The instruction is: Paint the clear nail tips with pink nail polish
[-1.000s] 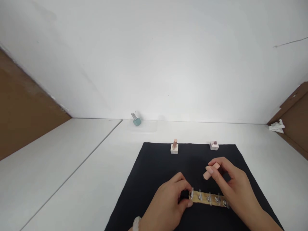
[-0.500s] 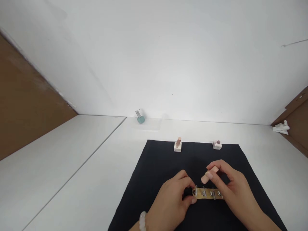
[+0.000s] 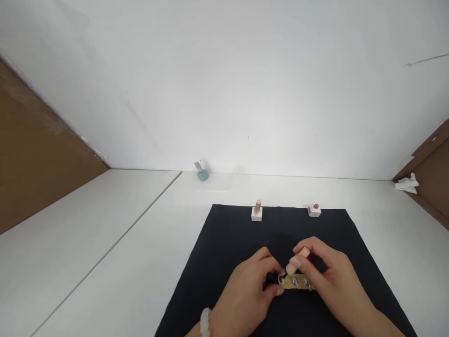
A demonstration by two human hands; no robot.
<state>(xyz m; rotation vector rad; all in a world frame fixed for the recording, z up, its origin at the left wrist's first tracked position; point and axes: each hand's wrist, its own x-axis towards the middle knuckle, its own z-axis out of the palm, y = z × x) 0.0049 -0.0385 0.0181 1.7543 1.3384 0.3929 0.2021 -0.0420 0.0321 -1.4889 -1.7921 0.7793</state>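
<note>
My left hand [image 3: 245, 292] pinches the left end of a tan strip with small metal-and-clear clips [image 3: 296, 282]. My right hand [image 3: 335, 281] holds a peach rounded piece [image 3: 296, 260], possibly a false nail, between thumb and fingers. Its lower end sits just above the strip's left clips, close to my left fingertips. Whether they touch, I cannot tell. The strip's right end is hidden behind my right hand.
The strip lies over a black mat [image 3: 213, 262]. At the mat's far edge stand a white block with a peach peg [image 3: 257, 210] and a white block with a short peg [image 3: 315, 210]. Beyond are a teal polish bottle [image 3: 202, 172] and a white crumpled cloth [image 3: 407, 185].
My right hand has moved left and down, bringing the peach piece over the strip's left end. It now covers more of the strip. The camera view has shifted slightly.
</note>
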